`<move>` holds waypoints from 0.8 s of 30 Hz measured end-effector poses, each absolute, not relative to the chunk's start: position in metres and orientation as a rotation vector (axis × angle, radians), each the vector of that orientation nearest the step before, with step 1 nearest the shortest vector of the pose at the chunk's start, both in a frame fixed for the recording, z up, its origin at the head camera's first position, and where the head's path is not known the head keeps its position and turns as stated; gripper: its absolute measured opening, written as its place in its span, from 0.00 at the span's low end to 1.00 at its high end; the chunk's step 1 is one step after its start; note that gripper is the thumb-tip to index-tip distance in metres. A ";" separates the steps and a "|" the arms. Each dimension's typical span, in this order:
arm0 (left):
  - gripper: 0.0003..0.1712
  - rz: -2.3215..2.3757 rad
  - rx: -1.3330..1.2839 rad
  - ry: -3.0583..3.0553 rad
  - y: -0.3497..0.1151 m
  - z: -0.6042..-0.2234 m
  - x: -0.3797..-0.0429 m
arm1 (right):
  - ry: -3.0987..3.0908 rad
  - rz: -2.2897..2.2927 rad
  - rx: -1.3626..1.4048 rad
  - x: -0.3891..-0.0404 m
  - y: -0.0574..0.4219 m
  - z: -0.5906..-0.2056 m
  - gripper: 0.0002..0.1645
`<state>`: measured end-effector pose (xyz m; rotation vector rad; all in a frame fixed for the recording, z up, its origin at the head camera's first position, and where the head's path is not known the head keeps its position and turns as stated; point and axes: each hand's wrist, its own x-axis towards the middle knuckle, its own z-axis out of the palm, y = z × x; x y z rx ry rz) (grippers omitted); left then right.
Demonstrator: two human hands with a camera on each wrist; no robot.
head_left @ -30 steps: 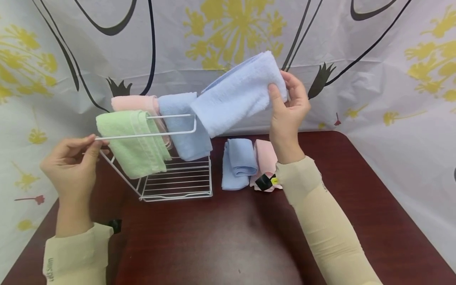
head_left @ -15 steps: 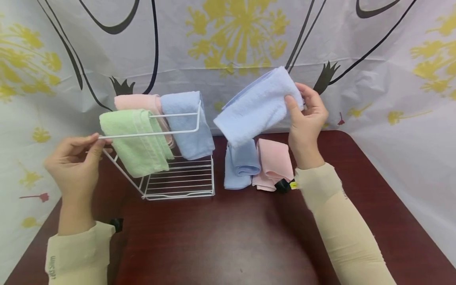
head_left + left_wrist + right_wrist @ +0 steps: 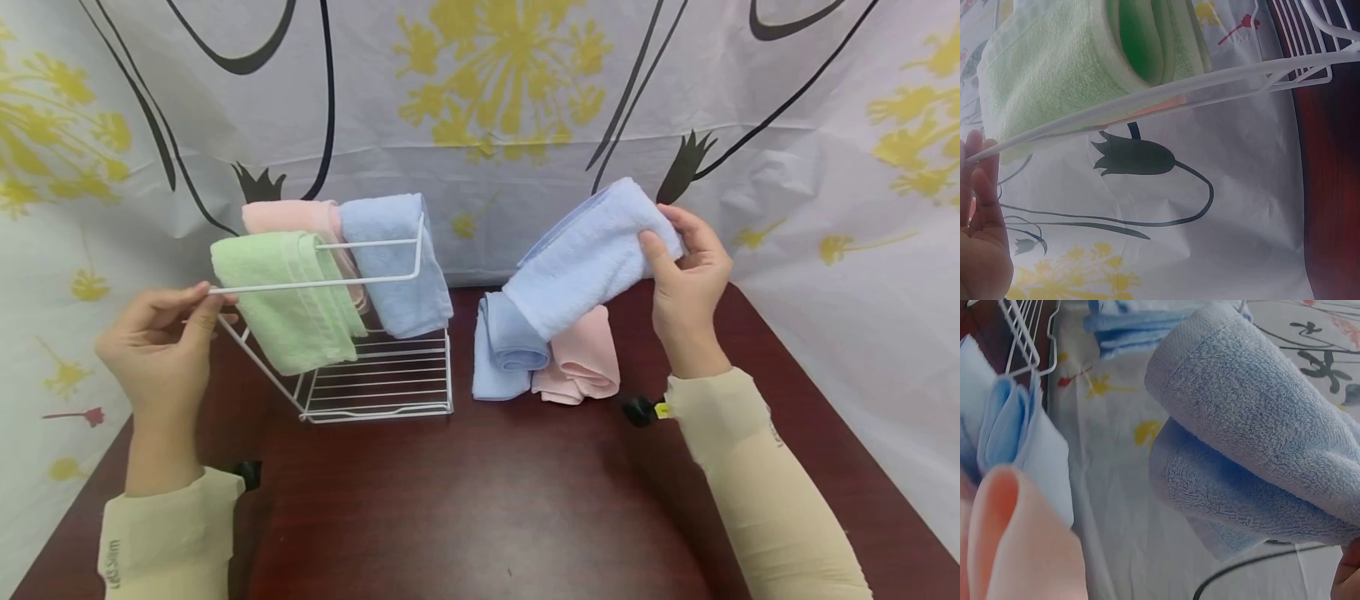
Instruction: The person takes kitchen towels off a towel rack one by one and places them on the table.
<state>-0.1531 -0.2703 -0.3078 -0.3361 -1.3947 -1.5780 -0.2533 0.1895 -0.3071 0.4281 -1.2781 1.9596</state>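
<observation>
A folded light blue towel (image 3: 592,258) is pinched at its right end between the thumb and fingers of my right hand (image 3: 690,275); it hangs in the air over the table's right side. In the right wrist view the same towel (image 3: 1254,412) fills the upper right, its folded layers parted. My left hand (image 3: 161,346) pinches the top left corner of a white wire rack (image 3: 375,411). Over the rack's upper bars hang a green towel (image 3: 281,292), a pink towel (image 3: 288,215) behind it, and a blue towel (image 3: 393,267) to the right.
Below the held towel, a folded blue towel (image 3: 506,354) and a folded pink towel (image 3: 585,358) lie side by side on the dark red table (image 3: 480,500). A white sheet (image 3: 480,192) with yellow and grey plant prints stands behind the table.
My right hand has carried the blue towel right and downward, away from the rack. The left hand keeps its hold on the rack's corner; the hanging towels stay in place.
</observation>
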 end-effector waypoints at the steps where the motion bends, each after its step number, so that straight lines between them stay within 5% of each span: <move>1: 0.07 -1.578 -0.338 -1.396 -0.270 -0.308 -0.153 | -1.270 1.972 0.422 -0.253 0.193 -0.309 0.17; 24: 0.10 -1.580 -0.338 -1.401 -0.272 -0.309 -0.155 | -1.271 1.963 0.315 -0.238 0.257 -0.319 0.19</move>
